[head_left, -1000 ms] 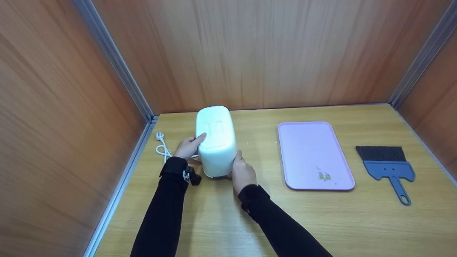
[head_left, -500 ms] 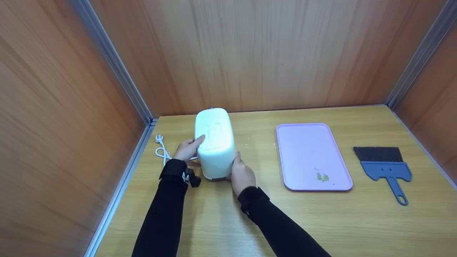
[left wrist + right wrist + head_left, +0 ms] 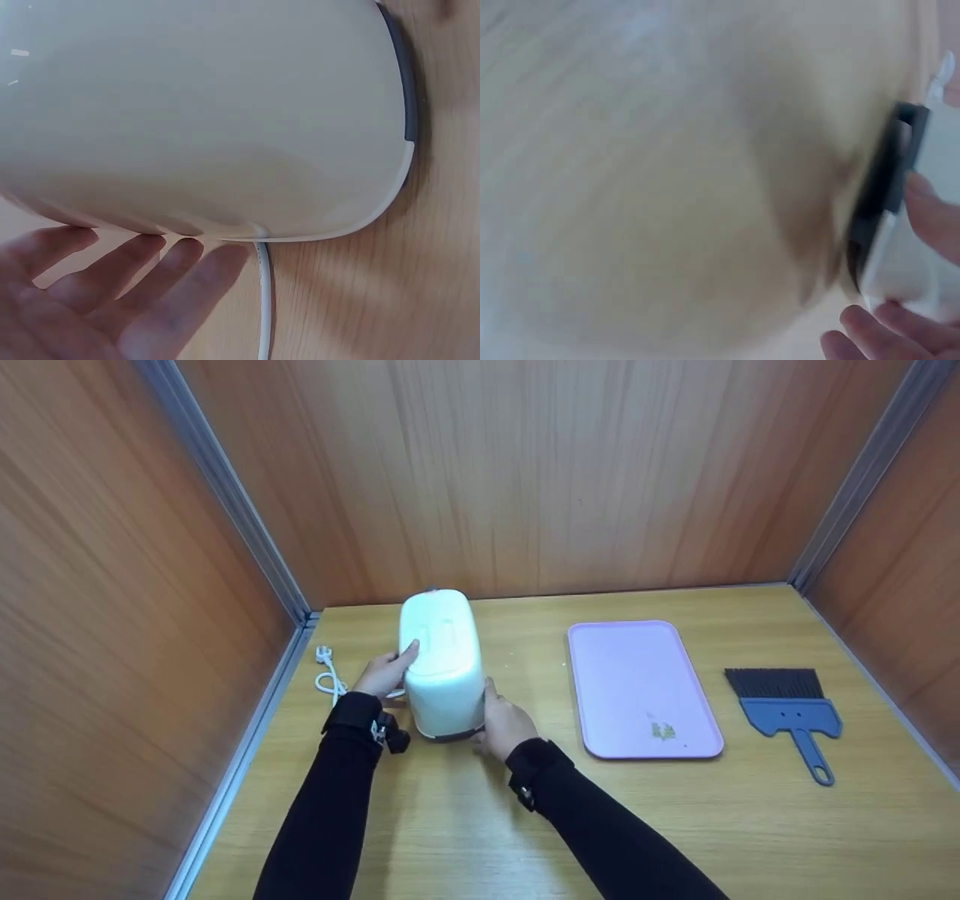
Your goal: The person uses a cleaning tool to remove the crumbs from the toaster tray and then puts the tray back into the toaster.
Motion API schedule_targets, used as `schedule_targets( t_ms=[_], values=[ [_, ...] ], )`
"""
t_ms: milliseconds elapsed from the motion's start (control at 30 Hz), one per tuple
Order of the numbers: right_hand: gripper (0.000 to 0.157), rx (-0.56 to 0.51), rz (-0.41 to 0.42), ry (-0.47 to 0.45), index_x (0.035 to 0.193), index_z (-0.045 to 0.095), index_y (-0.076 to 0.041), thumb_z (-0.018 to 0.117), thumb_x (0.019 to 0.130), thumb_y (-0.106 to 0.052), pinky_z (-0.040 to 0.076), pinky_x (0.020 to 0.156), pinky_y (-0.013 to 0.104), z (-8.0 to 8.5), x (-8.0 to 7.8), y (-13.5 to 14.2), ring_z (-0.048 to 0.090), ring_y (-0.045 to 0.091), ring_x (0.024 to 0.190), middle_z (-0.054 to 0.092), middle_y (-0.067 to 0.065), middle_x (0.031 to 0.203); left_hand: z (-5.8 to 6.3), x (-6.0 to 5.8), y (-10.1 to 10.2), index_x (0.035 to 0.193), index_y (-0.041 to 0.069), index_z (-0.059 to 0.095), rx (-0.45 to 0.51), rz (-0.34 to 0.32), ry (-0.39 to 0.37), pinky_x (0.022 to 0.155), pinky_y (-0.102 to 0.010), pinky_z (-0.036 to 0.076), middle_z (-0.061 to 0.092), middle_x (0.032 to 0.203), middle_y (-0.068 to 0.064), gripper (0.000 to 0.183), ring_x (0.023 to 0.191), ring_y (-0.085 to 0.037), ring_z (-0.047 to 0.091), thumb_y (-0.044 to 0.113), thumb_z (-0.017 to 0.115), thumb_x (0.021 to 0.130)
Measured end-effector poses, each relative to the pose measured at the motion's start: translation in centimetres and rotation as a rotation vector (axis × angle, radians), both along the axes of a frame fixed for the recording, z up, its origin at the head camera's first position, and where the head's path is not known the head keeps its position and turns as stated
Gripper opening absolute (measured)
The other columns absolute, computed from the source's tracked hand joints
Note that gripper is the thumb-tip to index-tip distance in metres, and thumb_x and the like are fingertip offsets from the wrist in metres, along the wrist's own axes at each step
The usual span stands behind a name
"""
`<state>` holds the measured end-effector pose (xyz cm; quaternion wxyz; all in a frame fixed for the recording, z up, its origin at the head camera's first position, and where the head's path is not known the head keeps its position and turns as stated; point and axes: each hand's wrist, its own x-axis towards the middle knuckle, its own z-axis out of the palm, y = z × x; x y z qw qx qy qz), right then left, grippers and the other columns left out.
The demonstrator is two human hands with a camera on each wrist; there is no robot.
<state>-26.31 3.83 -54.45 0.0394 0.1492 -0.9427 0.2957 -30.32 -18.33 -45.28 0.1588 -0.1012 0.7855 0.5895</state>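
A white, rounded toaster [image 3: 442, 660] with a dark grey base edge [image 3: 451, 735] stands left of the table's middle. With its thumb on the top, my left hand [image 3: 386, 673] holds the left side; in the left wrist view its fingers [image 3: 180, 277] lie along the white wall. My right hand [image 3: 506, 726] grips the near right lower part, thumb against the side and fingers low by the base. The right wrist view shows the thumb [image 3: 934, 217] on the white wall beside the dark base part. From the left side runs a white cord [image 3: 265, 300].
The cord's plug [image 3: 323, 654] lies left of the toaster. A pink tray [image 3: 637, 682] with a small green mark sits to the right. Beyond it lies a blue brush [image 3: 787, 716] with dark bristles. A few white specks dot the table; wooden panels [image 3: 525, 480] enclose it.
My right hand has eased slightly away from the toaster's base, and more of the dark base edge shows. My left hand keeps its hold. The head view has shifted a little.
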Motion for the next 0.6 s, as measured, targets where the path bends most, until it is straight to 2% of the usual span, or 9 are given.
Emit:
schedule_targets(
  t_ms=[133, 200, 267, 300, 367, 467, 500, 600],
  values=[
    [0.096, -0.02, 0.094, -0.034, 0.159, 0.036, 0.007, 0.092, 0.083, -0.007, 0.05, 0.114, 0.05, 1.3, -0.6, 1.1, 0.062, 0.041, 0.132, 0.06, 0.028, 0.146, -0.3, -0.3, -0.1, 0.161, 0.003, 0.041, -0.116, -0.011, 0.057, 0.116, -0.06, 0.045, 0.049, 0.157, -0.023, 0.079, 0.142, -0.038, 0.047, 0.062, 0.043, 0.109],
    [0.089, -0.025, 0.13, -0.034, 0.159, 0.041, 0.003, 0.09, 0.086, -0.011, 0.048, 0.117, 0.051, 1.9, -0.9, 1.8, 0.059, 0.04, 0.135, 0.059, 0.025, 0.149, -0.5, -0.4, 0.0, 0.149, 0.001, 0.054, -0.233, -0.016, 0.128, 0.112, -0.053, 0.048, 0.055, 0.146, -0.024, 0.074, 0.134, -0.037, 0.052, 0.062, 0.037, 0.111],
    [0.082, -0.019, 0.161, -0.026, 0.158, 0.044, 0.0, 0.088, 0.09, -0.015, 0.045, 0.118, 0.052, 2.5, -1.1, 2.5, 0.056, 0.04, 0.138, 0.057, 0.023, 0.151, -0.6, -0.4, 0.2, 0.132, -0.001, 0.06, -0.354, -0.018, 0.211, 0.106, -0.05, 0.048, 0.06, 0.134, -0.025, 0.069, 0.127, -0.037, 0.056, 0.059, 0.032, 0.113],
    [0.08, -0.005, 0.172, -0.021, 0.158, 0.044, -0.001, 0.086, 0.092, -0.018, 0.044, 0.119, 0.052, 2.8, -1.1, 2.9, 0.055, 0.04, 0.14, 0.056, 0.023, 0.152, -0.6, -0.3, 0.3, 0.132, -0.002, 0.06, -0.411, -0.025, 0.258, 0.109, -0.049, 0.046, 0.06, 0.134, -0.027, 0.069, 0.129, -0.039, 0.055, 0.056, 0.029, 0.115],
    [0.08, 0.027, 0.188, -0.013, 0.159, 0.044, -0.001, 0.084, 0.095, -0.026, 0.041, 0.122, 0.054, 3.1, -0.9, 3.6, 0.05, 0.04, 0.145, 0.052, 0.023, 0.156, -0.8, 0.2, 0.4, 0.136, -0.005, 0.059, -0.493, -0.042, 0.32, 0.116, -0.053, 0.041, 0.059, 0.14, -0.03, 0.068, 0.137, -0.044, 0.051, 0.051, 0.026, 0.116],
    [0.081, 0.068, 0.188, 0.021, 0.16, 0.043, -0.002, 0.081, 0.097, -0.037, 0.037, 0.124, 0.055, 3.5, -0.4, 5.0, 0.044, 0.041, 0.149, 0.046, 0.024, 0.161, -1.1, 1.2, 0.3, 0.159, -0.003, 0.042, -0.566, -0.078, 0.364, 0.126, -0.061, 0.028, 0.045, 0.159, -0.03, 0.069, 0.151, -0.049, 0.035, 0.049, 0.025, 0.117],
    [0.082, 0.072, 0.184, 0.034, 0.161, 0.043, -0.003, 0.08, 0.098, -0.04, 0.037, 0.124, 0.055, 3.6, -0.2, 5.4, 0.043, 0.041, 0.15, 0.045, 0.024, 0.161, -1.3, 1.7, 0.1, 0.164, -0.002, 0.034, -0.584, -0.091, 0.365, 0.127, -0.063, 0.025, 0.04, 0.163, -0.031, 0.071, 0.153, -0.05, 0.031, 0.049, 0.025, 0.116],
    [0.082, 0.074, 0.165, 0.079, 0.161, 0.044, -0.005, 0.076, 0.099, -0.048, 0.035, 0.125, 0.057, 3.7, 0.5, 6.9, 0.04, 0.041, 0.151, 0.043, 0.023, 0.163, -2.1, 3.4, -0.4, 0.166, 0.0, 0.028, -0.626, -0.114, 0.353, 0.127, -0.064, 0.025, 0.035, 0.165, -0.032, 0.074, 0.154, -0.05, 0.03, 0.053, 0.026, 0.116]
  ],
)
